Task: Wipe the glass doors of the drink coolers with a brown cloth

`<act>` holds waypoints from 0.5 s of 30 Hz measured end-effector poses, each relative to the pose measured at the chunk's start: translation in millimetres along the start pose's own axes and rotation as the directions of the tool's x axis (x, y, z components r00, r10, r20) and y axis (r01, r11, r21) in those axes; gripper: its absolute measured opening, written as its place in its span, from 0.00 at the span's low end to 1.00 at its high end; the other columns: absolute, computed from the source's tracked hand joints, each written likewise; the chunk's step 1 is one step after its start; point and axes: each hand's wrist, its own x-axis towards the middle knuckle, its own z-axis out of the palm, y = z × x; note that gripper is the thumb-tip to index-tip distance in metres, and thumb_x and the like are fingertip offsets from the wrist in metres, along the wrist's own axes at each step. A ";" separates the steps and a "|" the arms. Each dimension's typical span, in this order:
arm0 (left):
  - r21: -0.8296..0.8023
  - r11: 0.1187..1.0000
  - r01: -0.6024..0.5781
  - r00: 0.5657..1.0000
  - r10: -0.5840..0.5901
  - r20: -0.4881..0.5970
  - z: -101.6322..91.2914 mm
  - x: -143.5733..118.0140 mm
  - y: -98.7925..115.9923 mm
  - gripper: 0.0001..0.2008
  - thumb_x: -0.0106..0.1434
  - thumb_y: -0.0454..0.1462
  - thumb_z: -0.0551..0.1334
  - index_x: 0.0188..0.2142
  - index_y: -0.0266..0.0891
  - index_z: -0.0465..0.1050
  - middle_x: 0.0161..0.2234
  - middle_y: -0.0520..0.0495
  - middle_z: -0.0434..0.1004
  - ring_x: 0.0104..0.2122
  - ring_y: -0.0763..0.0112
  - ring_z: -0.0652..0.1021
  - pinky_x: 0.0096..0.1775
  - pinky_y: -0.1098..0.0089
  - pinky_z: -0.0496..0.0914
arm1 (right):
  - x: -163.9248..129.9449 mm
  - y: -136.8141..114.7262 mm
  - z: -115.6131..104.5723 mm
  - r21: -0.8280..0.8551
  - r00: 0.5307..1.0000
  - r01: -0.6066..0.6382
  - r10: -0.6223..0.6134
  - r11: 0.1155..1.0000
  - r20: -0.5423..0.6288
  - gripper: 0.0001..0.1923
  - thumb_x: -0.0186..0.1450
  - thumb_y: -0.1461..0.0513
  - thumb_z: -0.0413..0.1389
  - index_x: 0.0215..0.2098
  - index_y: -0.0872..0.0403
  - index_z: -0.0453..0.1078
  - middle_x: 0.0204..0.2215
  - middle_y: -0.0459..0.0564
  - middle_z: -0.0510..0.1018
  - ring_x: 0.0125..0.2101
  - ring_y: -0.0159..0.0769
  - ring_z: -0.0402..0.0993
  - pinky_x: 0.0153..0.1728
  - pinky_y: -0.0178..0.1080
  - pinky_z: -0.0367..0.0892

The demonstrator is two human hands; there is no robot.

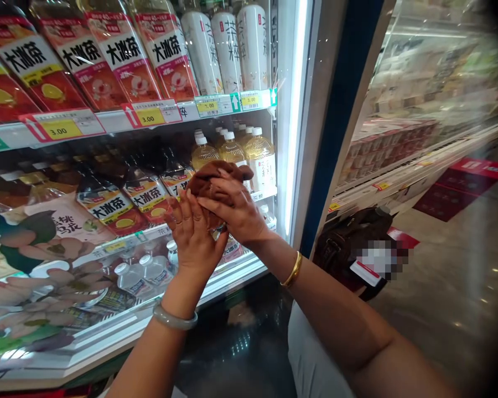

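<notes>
A bunched brown cloth (pixel 209 176) is under the fingers of my right hand (pixel 243 215), which grips it against or just in front of the glass door (pixel 87 265). Beside it, my left hand (pixel 195 235) is raised with its fingers stretched out, the fingertips close to the cloth's lower left edge. Whether those fingertips touch the cloth or the glass, I cannot tell. Behind the glass stand bottles of iced tea (pixel 145 196) and clear-yellow bottles with white caps (pixel 260 157). A grey bangle (pixel 175 318) circles my left wrist, and a gold bracelet (pixel 293 269) my right.
Price labels reading 3.00 (pixel 58 130) line the upper shelf edge (pixel 116 121). White bottles (pixel 253 50) stand top right inside the cooler. A lit door frame (pixel 296 110) runs down its right side. Further right are a dark bag (pixel 348 243) and another stocked shelf (pixel 394 143).
</notes>
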 end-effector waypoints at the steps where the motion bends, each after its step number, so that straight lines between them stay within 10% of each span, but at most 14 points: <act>1: 0.004 1.000 -0.001 1.000 0.001 0.004 -1.4 0.4 -0.9 0.55 0.65 0.46 0.67 0.77 0.38 0.29 0.77 0.33 0.33 0.76 0.50 0.35 0.73 0.43 0.33 | -2.7 0.2 0.9 -0.006 0.999 0.034 -0.034 0.999 0.002 0.15 0.76 0.60 0.52 0.56 0.40 0.75 0.62 0.46 0.70 0.72 0.39 0.56 0.72 0.51 0.63; 8: 0.032 0.999 -0.024 0.999 0.023 0.026 -4.2 -0.2 0.0 0.53 0.67 0.46 0.66 0.77 0.42 0.30 0.77 0.35 0.34 0.76 0.50 0.35 0.73 0.42 0.32 | -5.2 -2.4 -0.5 0.002 0.962 -0.163 0.160 0.987 -0.222 0.21 0.72 0.66 0.53 0.58 0.42 0.73 0.68 0.49 0.61 0.74 0.45 0.50 0.73 0.56 0.58; 15: 0.019 1.000 0.018 0.999 -0.018 0.037 2.1 -4.0 -4.5 0.54 0.65 0.43 0.66 0.77 0.38 0.29 0.77 0.33 0.35 0.76 0.52 0.36 0.74 0.44 0.35 | -9.6 -4.9 1.2 0.001 0.999 0.046 -0.046 0.999 0.013 0.25 0.71 0.65 0.54 0.63 0.39 0.70 0.67 0.48 0.63 0.76 0.44 0.44 0.74 0.54 0.58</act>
